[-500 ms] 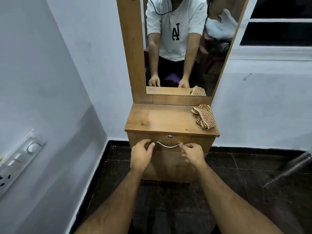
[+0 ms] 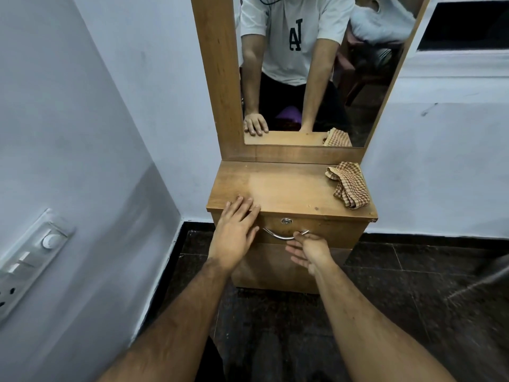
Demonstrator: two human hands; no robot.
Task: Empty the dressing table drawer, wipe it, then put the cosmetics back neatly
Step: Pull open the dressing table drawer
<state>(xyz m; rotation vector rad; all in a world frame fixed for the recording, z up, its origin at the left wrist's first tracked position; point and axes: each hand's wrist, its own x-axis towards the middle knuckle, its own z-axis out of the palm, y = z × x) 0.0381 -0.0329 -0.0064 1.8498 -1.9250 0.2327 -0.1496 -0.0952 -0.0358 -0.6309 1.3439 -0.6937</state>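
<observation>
On the left wall we saw a white switch panel (image 2: 26,260) with a round dial. Our left hand (image 2: 234,230) lay flat, fingers straight, its fingertips (image 2: 243,202) pressing on the front left corner of the dressing table top (image 2: 286,188), the palm hanging over the front edge. Below that edge sat the drawer (image 2: 330,230), closed, so we could not tell what it held; no cosmetics showed anywhere. A small round lock (image 2: 286,221) sat at the middle of the drawer front, just above the curved metal handle (image 2: 278,236). Our right hand (image 2: 308,250) was at the handle's right end, thumb and forefinger pinching the bar, the other fingers loosely spread beneath it. A checked brown cloth (image 2: 348,186) lay crumpled at the back right corner of the top, reaching along the right edge. Behind the top stood the wood-framed mirror (image 2: 316,78), which reflected our arms, a white shirt and the cloth.
</observation>
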